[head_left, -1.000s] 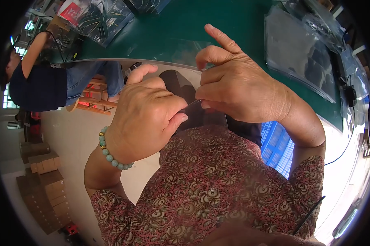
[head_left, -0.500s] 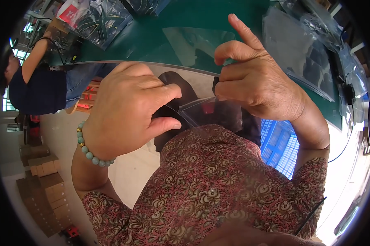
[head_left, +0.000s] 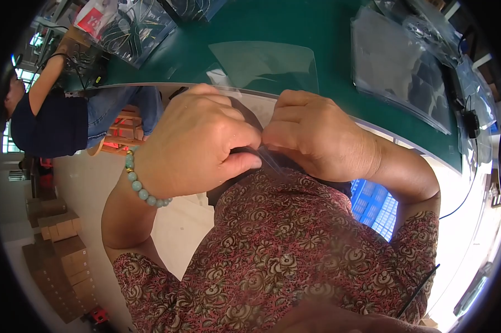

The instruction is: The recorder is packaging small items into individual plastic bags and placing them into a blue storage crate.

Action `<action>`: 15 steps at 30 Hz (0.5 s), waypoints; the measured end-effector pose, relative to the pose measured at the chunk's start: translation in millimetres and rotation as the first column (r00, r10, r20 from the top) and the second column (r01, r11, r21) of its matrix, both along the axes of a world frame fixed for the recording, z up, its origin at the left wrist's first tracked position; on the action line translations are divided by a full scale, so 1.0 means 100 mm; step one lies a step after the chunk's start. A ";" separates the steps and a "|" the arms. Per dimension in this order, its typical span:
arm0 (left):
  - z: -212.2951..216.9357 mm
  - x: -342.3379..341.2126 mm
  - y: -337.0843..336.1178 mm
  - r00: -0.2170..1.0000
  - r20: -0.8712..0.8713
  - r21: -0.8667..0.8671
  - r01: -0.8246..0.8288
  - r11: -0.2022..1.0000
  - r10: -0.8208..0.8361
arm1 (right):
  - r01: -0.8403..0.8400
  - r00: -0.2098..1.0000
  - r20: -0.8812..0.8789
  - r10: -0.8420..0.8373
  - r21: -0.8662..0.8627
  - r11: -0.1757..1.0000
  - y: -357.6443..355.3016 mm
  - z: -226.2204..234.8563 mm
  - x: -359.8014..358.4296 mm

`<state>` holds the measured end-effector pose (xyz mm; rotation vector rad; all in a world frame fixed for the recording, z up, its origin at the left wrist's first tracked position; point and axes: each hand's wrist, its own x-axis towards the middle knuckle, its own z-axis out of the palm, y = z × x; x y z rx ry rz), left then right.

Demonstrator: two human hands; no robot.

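Note:
Both my hands are close together over my lap, just below the edge of the green table [head_left: 189, 61]. My left hand [head_left: 198, 147], with a green bead bracelet on its wrist, has its fingers curled and its thumb near the forefinger at a clear plastic film [head_left: 271, 161]. My right hand [head_left: 322, 136] is closed beside it, its knuckles almost touching the left forefinger; its fingertips are hidden behind the hand. Only a narrow folded strip of the film shows between the hands. A larger clear plastic sheet [head_left: 267, 64] lies on the table just beyond them.
A stack of clear sheets [head_left: 395, 72] lies at the right of the table. Bagged cables [head_left: 134, 33] are at the far left. Another person [head_left: 50, 125] sits at the left. A blue crate [head_left: 372, 202] stands at my right, and cardboard boxes [head_left: 64, 250] are at lower left.
My right hand has come down and left, and its raised forefinger is now curled in. The left hand has shifted slightly right. The gap between them has narrowed, with less film showing.

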<state>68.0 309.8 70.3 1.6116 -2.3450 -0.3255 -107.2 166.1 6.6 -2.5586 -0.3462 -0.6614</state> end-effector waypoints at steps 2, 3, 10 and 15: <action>0.16 0.12 -0.06 1.000 -0.021 0.037 -0.014 0.999 0.015 | -0.036 0.998 -0.039 0.042 0.158 0.987 -0.08 -0.06 -0.03; 0.21 0.21 -0.07 0.998 -0.034 0.072 -0.041 0.997 0.044 | -0.103 0.994 -0.025 0.109 0.176 0.979 -0.13 -0.05 -0.05; -0.01 0.73 0.12 0.938 -0.197 0.356 -0.203 0.912 0.286 | -0.271 0.961 0.008 0.276 0.217 0.938 -0.31 0.00 -0.06; -0.12 0.62 0.23 0.837 -0.300 0.437 -0.306 0.846 0.458 | -0.191 0.976 -0.042 0.214 0.307 0.932 -0.31 0.01 -0.06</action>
